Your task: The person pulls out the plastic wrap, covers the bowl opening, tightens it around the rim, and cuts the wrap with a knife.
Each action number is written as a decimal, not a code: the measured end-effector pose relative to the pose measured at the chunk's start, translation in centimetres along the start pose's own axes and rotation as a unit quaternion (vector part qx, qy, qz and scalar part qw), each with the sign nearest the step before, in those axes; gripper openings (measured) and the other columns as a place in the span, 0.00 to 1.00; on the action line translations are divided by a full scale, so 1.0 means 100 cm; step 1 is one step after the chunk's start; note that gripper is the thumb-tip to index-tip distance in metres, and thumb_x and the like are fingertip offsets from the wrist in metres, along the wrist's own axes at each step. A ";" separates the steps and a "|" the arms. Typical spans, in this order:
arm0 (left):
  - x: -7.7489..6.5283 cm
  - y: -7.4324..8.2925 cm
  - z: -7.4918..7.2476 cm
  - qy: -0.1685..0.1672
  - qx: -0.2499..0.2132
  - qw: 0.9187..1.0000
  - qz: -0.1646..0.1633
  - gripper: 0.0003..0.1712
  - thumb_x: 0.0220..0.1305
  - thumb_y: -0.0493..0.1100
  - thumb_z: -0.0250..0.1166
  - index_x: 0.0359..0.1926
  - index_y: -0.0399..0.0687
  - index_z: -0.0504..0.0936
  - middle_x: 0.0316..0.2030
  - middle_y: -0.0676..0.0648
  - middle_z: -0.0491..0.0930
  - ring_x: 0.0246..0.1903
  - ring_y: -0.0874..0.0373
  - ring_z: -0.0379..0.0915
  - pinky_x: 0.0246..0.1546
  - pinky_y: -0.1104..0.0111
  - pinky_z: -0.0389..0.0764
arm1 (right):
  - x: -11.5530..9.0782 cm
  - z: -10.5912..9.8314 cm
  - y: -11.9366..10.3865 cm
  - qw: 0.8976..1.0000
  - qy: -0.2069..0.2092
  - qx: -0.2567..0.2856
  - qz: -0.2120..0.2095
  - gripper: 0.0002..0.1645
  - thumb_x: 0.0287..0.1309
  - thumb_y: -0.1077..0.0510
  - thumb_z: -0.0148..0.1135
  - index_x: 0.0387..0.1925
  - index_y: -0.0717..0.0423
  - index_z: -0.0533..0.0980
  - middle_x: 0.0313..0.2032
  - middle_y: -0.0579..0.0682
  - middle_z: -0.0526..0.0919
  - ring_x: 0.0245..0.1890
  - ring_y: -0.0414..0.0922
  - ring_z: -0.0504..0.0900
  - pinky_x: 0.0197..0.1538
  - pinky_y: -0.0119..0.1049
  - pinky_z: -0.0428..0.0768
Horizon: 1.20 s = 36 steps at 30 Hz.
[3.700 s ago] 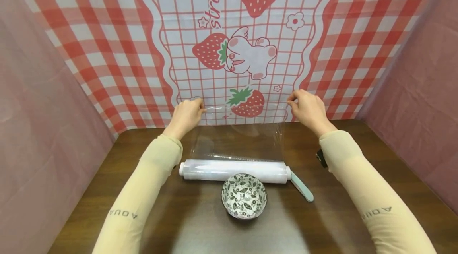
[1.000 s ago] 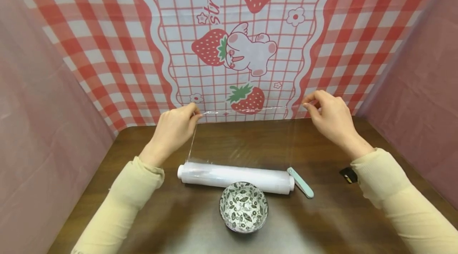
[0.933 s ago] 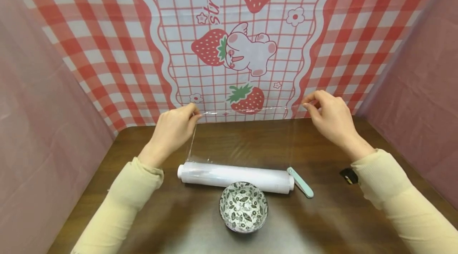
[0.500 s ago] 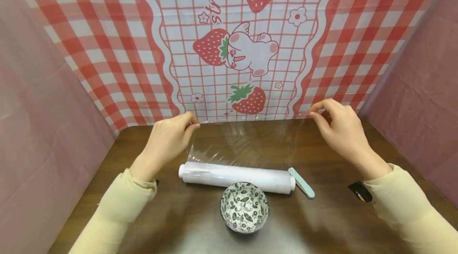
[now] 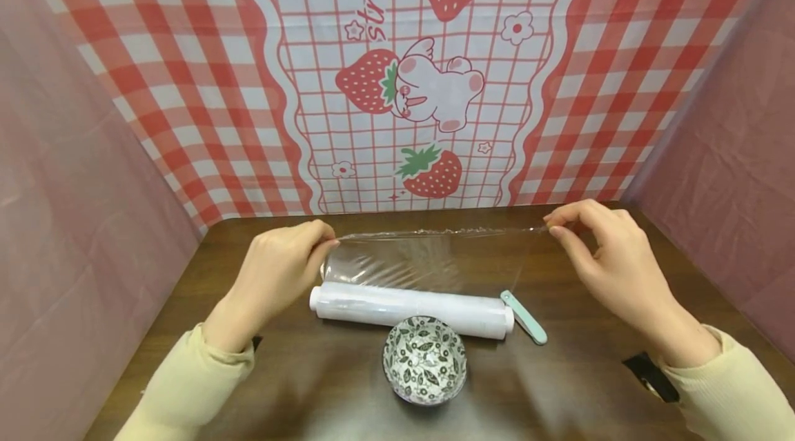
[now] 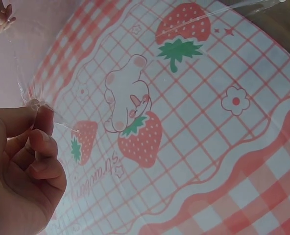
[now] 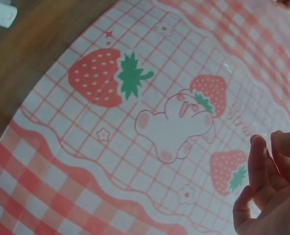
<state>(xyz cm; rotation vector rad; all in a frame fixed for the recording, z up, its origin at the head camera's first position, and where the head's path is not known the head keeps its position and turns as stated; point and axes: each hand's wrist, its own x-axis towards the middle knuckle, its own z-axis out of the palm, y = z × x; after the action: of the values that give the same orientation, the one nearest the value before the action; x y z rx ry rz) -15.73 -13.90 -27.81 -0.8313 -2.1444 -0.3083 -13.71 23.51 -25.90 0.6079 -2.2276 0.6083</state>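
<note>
Currently, my left hand [image 5: 279, 265] pinches one corner of a sheet of clear, thin plastic film [image 5: 397, 258] between thumb and fingertips, and my right hand [image 5: 611, 265] pinches the other. The sheet spans the gap between them and runs down to a long white roll of wrap [image 5: 391, 303] lying on the dark brown wooden counter [image 5: 335, 386], just behind a round bowl patterned with black leaves on white [image 5: 425, 361]. I can't tell whether bowl and roll touch.

Slanting creases show on the film's left part, and its top edge looks bunched. If I let my hands drift together, I think the slack would cling to itself. Pulling unevenly could tear a corner or slip it from my fingertips. A hard tug might roll the tube into the bowl, or catch the flat mint-green plastic strip [image 5: 524, 318] beside its right end.
</note>
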 end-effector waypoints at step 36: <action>-0.059 0.028 -0.030 -0.055 -0.067 0.993 0.074 0.19 0.68 0.51 0.46 0.25 0.53 0.76 0.18 0.60 0.72 0.17 0.68 0.65 0.19 0.73 0.67 | -0.067 -0.021 -0.051 0.996 0.004 0.053 -0.076 0.21 0.63 0.43 0.45 0.27 0.51 0.76 0.27 0.37 0.78 0.33 0.26 0.70 0.44 0.20 0.59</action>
<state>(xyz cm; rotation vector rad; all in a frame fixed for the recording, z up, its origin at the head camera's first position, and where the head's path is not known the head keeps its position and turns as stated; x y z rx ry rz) -9.35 -15.91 -30.46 -1.1026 -2.1667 -0.3395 -5.49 22.36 -28.45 0.8189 -2.1289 0.6513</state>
